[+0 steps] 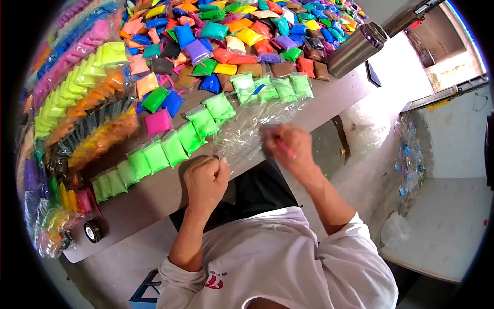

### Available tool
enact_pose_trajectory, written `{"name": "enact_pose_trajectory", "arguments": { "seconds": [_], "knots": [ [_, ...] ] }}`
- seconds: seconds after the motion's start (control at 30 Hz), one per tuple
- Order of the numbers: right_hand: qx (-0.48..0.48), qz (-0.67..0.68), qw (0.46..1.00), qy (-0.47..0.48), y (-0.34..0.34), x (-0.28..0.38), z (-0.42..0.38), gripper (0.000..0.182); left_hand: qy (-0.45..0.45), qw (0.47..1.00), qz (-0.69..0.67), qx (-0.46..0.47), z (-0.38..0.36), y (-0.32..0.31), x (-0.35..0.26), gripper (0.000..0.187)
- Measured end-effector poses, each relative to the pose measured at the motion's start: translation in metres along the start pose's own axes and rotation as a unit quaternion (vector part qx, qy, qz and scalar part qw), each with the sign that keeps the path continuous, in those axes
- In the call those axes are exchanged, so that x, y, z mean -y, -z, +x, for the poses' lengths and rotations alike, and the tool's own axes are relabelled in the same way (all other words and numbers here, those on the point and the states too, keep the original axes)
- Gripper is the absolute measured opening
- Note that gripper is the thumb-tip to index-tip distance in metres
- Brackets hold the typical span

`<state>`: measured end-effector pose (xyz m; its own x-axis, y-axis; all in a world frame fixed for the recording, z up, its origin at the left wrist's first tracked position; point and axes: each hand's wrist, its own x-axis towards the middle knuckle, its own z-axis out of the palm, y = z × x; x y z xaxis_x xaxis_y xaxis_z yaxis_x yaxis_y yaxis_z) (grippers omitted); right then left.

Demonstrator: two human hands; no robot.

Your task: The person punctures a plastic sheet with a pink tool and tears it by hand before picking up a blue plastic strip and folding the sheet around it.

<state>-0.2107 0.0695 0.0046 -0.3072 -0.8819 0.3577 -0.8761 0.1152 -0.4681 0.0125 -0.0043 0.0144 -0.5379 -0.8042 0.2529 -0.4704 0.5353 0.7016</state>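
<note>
My left hand (205, 177) is closed in a fist at the table's near edge, thumb upward, at the lower corner of a clear plastic bag (244, 131) that it seems to grip. A thin pink stick (284, 148) is held in my right hand (294, 147), just right of the bag; that hand is smeared by motion. Beyond the bag lies a short group of light green packets (285, 88). To the left, a row of similar green packets (155, 156) runs along the table, its upper end near the bag.
A big heap of small coloured packets (247, 36) covers the far table (329, 100). Rows of yellow packets (77, 82) and other colours stand at left. A steel flask (355, 51) and a dark phone (373, 74) sit at right. A tape roll (92, 232) is at the near-left corner.
</note>
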Motion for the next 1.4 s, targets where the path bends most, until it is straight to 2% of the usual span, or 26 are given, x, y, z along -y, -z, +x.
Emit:
{"name": "enact_pose_trajectory", "arguments": {
  "seconds": [0.07,0.1,0.23,0.33,0.4,0.43,0.5,0.53,0.67,0.7,0.8,0.9,0.93,0.97,1.03,1.07,1.13,1.17,1.23,1.3,1.4],
  "knots": [
    [-0.006,-0.062,0.995,-0.082,0.014,-0.014,0.009,0.012,0.015,1.000,-0.019,0.002,0.001,-0.001,-0.001,0.036],
    [-0.010,-0.063,0.994,-0.083,0.017,-0.011,0.010,0.012,0.010,1.000,-0.019,0.002,0.001,-0.001,-0.001,0.036],
    [-0.006,0.019,1.000,0.020,0.008,0.023,0.003,0.012,-0.004,1.000,-0.021,-0.015,-0.001,-0.005,-0.001,0.039],
    [0.035,0.055,0.997,0.048,-0.010,0.010,0.005,0.012,-0.001,1.000,-0.024,-0.005,-0.001,0.000,-0.002,0.038],
    [0.004,-0.039,0.997,-0.065,0.001,-0.008,0.013,0.013,0.008,0.999,-0.034,-0.004,-0.002,0.000,-0.003,0.038],
    [0.002,-0.038,0.997,-0.065,0.005,-0.007,0.013,0.013,0.012,1.000,-0.016,0.002,-0.003,0.000,-0.002,0.037],
    [-0.003,-0.009,0.999,-0.036,0.013,-0.001,0.012,0.011,0.016,1.000,0.002,0.004,0.000,-0.002,-0.001,0.035],
    [-0.013,0.055,0.998,0.024,0.011,0.012,0.007,0.012,-0.001,1.000,0.010,-0.004,0.000,-0.004,-0.001,0.035],
    [0.057,0.060,0.991,0.109,-0.013,0.049,-0.007,0.012,-0.017,1.000,0.015,-0.011,-0.001,-0.005,0.001,0.035],
    [0.056,0.061,0.991,0.108,-0.013,0.042,-0.007,0.012,-0.018,1.000,0.016,-0.010,-0.001,-0.004,0.001,0.035],
    [0.001,-0.040,0.998,-0.052,0.002,0.010,0.004,0.010,0.002,1.000,0.011,0.003,-0.003,-0.002,-0.001,0.034],
    [0.005,-0.019,1.000,0.005,0.006,0.017,-0.002,0.012,-0.020,1.000,0.021,-0.011,-0.001,-0.007,0.002,0.033],
    [0.015,0.049,0.998,0.048,0.008,0.034,-0.002,0.016,-0.033,0.999,0.029,-0.015,-0.001,-0.008,0.002,0.032],
    [0.016,0.016,0.996,0.083,-0.001,0.044,-0.006,0.016,-0.045,0.998,0.037,-0.018,-0.001,-0.009,0.003,0.032],
    [0.030,0.045,0.992,0.113,-0.020,0.046,-0.007,0.020,-0.041,0.998,0.039,-0.018,-0.002,-0.009,0.003,0.032],
    [0.029,0.046,0.992,0.112,-0.019,0.042,-0.004,0.020,-0.041,0.998,0.039,-0.022,-0.002,-0.007,0.003,0.031],
    [0.013,0.026,0.999,-0.022,-0.009,0.024,0.009,0.018,-0.033,0.999,0.037,-0.020,-0.003,-0.006,0.002,0.031],
    [0.006,-0.003,0.999,-0.034,-0.005,0.012,0.013,0.016,-0.027,0.999,0.033,-0.016,-0.002,-0.007,0.002,0.030],
    [0.011,0.064,0.998,-0.009,0.000,0.019,0.006,0.017,-0.034,0.998,0.038,-0.021,-0.001,-0.009,0.001,0.030],
    [0.061,0.036,0.996,0.060,-0.009,0.034,-0.007,0.018,-0.033,0.998,0.043,-0.022,-0.002,-0.012,0.001,0.029],
    [0.054,0.041,0.997,0.032,-0.025,0.038,-0.013,0.020,-0.047,0.998,0.041,-0.028,-0.002,-0.010,0.003,0.030]
  ]
}}
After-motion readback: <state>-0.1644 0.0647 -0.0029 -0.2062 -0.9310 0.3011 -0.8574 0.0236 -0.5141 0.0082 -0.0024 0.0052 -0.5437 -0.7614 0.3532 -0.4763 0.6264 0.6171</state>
